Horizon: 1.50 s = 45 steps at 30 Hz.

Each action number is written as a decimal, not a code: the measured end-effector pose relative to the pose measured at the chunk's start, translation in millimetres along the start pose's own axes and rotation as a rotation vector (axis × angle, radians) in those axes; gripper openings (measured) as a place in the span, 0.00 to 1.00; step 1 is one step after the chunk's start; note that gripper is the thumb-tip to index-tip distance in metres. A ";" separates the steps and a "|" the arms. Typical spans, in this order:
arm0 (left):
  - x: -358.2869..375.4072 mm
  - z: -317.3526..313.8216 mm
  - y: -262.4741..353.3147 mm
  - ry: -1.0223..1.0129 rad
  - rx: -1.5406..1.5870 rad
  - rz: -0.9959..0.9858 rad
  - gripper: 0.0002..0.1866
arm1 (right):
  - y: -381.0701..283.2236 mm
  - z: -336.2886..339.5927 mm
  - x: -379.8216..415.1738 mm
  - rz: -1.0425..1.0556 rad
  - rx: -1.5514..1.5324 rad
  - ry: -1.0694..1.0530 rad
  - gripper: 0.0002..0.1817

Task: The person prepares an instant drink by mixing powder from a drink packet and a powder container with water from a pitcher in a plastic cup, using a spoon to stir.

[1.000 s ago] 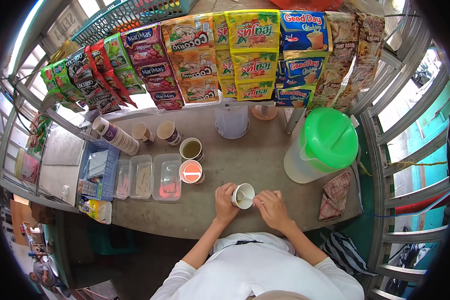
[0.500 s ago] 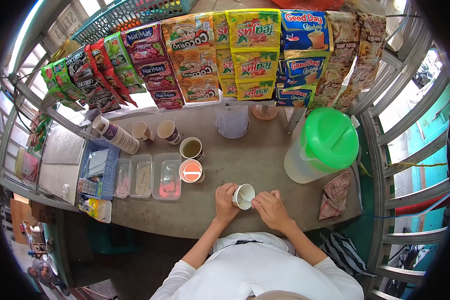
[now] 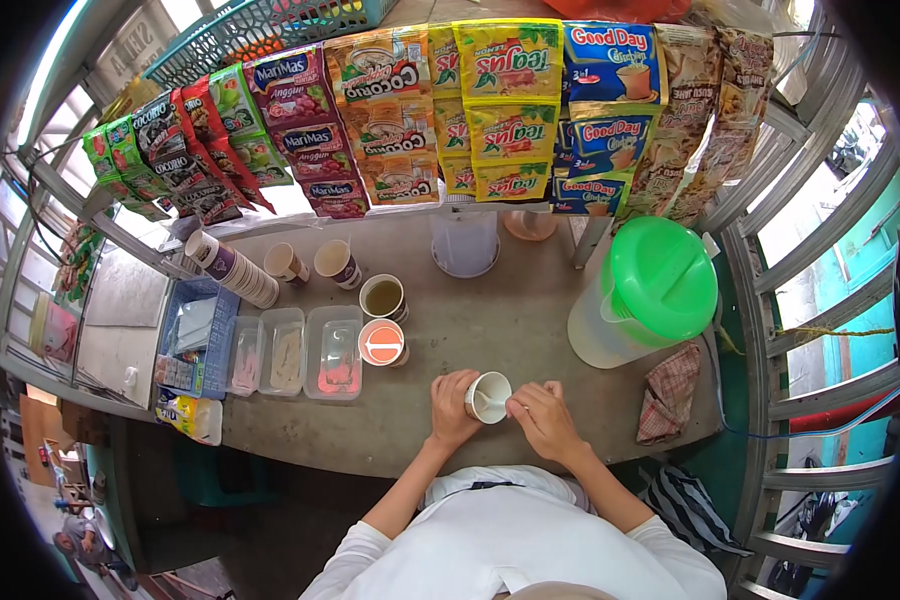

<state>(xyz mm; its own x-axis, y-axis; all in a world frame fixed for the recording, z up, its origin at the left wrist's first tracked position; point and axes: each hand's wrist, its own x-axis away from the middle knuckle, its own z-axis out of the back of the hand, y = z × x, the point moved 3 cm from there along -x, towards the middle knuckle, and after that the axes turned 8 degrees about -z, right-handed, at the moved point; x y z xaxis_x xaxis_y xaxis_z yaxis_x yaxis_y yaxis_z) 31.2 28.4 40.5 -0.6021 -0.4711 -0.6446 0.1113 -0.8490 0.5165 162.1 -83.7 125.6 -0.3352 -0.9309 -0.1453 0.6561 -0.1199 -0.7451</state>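
Near the table's front edge, my left hand (image 3: 454, 408) is wrapped round the side of a white paper cup (image 3: 475, 409), which tilts so that its mouth faces up and to the right. My right hand (image 3: 542, 415) is closed in a pinch at the cup's right rim. A thin white spoon-like utensil (image 3: 492, 402) runs from these fingers into the cup; the fingertips hide its end. Left of the hands stand a cup with an orange-and-white lid (image 3: 382, 343) and a cup of greenish-yellow liquid (image 3: 383, 298).
A pitcher with a green lid (image 3: 662, 280) and a checked cloth (image 3: 669, 394) are at the right. Clear plastic tubs (image 3: 334, 325), a blue basket (image 3: 192, 322) and stacked paper cups (image 3: 232, 270) are at the left. Drink sachets (image 3: 511, 100) hang across the back.
The cup has shifted very slightly to the right and turned a little between my hands. My right hand has moved slightly with it. Everything else stays put.
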 end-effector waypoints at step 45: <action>-5.0 2.5 3.6 0.014 -0.001 -0.057 0.37 | -6.6 -1.8 0.4 0.027 0.045 0.009 0.09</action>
<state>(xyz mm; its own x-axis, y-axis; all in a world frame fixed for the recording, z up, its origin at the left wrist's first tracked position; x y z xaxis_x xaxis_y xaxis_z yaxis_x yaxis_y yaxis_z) 32.6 28.3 47.0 -0.5967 -0.4249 -0.6808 0.0780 -0.8750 0.4778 156.4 -82.6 129.3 -0.3227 -0.9310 -0.1706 0.6949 -0.1106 -0.7106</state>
